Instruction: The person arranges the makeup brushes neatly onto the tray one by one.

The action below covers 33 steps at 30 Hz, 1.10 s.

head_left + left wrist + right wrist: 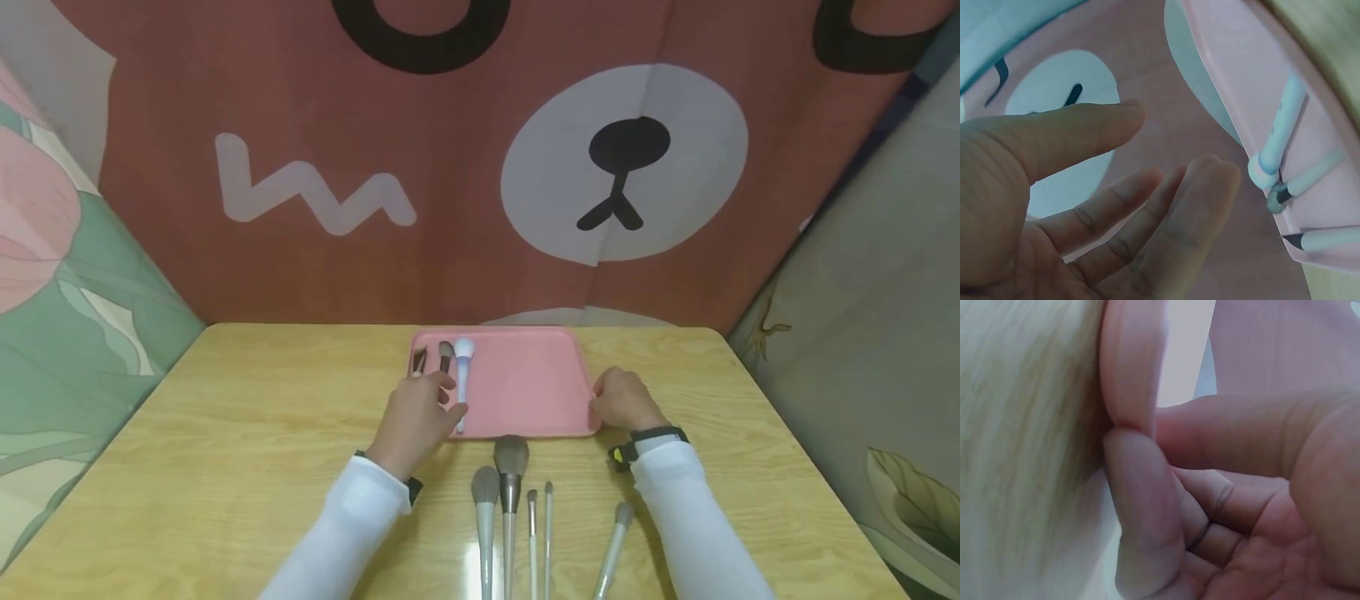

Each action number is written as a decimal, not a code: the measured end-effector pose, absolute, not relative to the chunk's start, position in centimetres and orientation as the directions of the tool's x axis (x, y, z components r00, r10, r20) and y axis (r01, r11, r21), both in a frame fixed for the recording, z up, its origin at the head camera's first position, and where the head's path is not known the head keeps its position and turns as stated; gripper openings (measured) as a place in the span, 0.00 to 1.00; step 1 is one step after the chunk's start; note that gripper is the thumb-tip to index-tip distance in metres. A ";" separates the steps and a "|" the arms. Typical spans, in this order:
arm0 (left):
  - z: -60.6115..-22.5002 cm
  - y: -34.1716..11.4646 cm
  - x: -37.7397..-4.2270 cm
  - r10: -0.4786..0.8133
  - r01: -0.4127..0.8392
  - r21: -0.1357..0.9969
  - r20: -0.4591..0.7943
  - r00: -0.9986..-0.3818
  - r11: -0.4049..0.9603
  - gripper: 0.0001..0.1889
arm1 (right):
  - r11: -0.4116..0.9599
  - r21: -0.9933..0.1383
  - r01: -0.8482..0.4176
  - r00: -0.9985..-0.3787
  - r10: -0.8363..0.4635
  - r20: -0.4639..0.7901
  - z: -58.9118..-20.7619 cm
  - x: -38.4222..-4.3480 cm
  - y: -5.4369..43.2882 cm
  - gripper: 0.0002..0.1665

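Note:
A pink tray lies on the table with three makeup brushes along its left side. One is a white-tipped brush with a pale blue handle; beside it lie a grey-tipped brush and a dark-tipped brush. Over the tray's left end is my left hand, its thumb and fingers apart and holding nothing. In the head view it partly hides the brush handles. My right hand pinches the tray's right rim between thumb and fingers.
In front of the tray lie a large fluffy brush, a grey-green-handled brush and two slim brushes. Another brush lies apart, beside my right forearm. A bear-print cloth hangs behind the wooden table.

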State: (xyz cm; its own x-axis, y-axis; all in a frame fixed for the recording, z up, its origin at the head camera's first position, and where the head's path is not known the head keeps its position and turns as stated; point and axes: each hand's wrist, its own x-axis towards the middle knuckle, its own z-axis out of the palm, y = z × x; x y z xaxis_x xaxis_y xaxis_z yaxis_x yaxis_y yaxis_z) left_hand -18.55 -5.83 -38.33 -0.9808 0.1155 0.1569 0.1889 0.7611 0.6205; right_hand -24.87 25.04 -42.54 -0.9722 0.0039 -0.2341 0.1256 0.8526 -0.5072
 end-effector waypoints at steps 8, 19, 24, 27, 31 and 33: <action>-38.7 -5.2 -16.2 0.221 0.287 0.540 0.185 -0.958 0.791 0.18 | 0.843 -0.517 0.148 -0.966 0.012 -0.257 -42.4 -25.1 24.9 0.08; -40.1 -4.7 -11.6 0.407 0.379 0.501 0.057 -0.912 0.778 0.19 | 0.848 -0.517 0.116 -0.970 -0.015 -0.242 -42.5 -25.3 24.9 0.08; -41.1 -4.2 -10.7 0.447 0.405 0.442 0.010 -0.895 0.801 0.22 | 0.850 -0.512 0.123 -0.968 -0.010 -0.249 -42.4 -25.1 25.0 0.07; -41.4 -4.0 -10.6 0.449 0.405 0.433 0.001 -0.893 0.805 0.23 | 0.850 -0.509 0.136 -0.966 -0.001 -0.260 -42.3 -25.1 25.0 0.08; -41.5 -3.8 -10.5 0.440 0.397 0.439 0.004 -0.898 0.806 0.22 | 0.848 -0.511 0.140 -0.965 0.000 -0.263 -42.3 -25.0 25.1 0.10; -41.4 -3.8 -10.5 0.430 0.392 0.431 0.011 -0.903 0.813 0.21 | 0.846 -0.514 0.141 -0.965 0.000 -0.264 -42.3 -25.0 25.1 0.10</action>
State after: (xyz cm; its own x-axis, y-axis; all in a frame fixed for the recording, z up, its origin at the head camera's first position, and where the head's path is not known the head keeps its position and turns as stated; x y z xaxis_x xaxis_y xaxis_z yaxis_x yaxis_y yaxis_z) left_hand -10.49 -3.85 -41.44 -0.9027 0.4301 0.0109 0.3924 0.8125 0.4312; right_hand -25.04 25.12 -42.26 -0.9646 0.0000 -0.2638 0.1407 0.8461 -0.5142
